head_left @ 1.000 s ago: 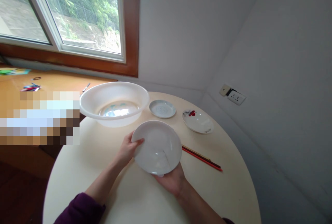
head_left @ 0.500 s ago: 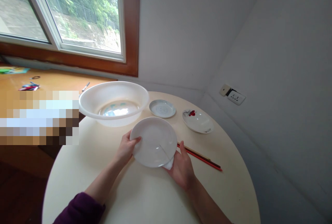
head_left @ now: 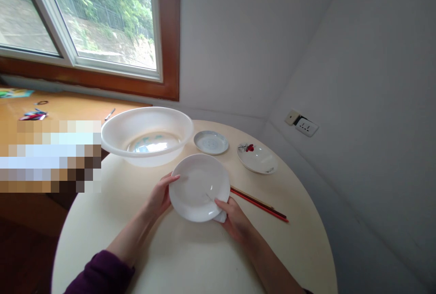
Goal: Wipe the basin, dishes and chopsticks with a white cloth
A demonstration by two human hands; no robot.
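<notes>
I hold a plain white plate just above the round cream table, between both hands. My left hand grips its left rim, thumb on top. My right hand grips the lower right rim, thumb on the plate's face, with a bit of white cloth pressed under the rim. The plate is nearly level, its face towards me.
A large translucent plastic basin with water stands behind the plate. A small bluish saucer and a white dish with a red flower lie to the right. Red chopsticks lie by my right hand. A wooden sill with small items runs left.
The plate has tipped from steeply tilted to nearly level and dropped closer to the table. My right hand moved from under the plate to its lower right rim.
</notes>
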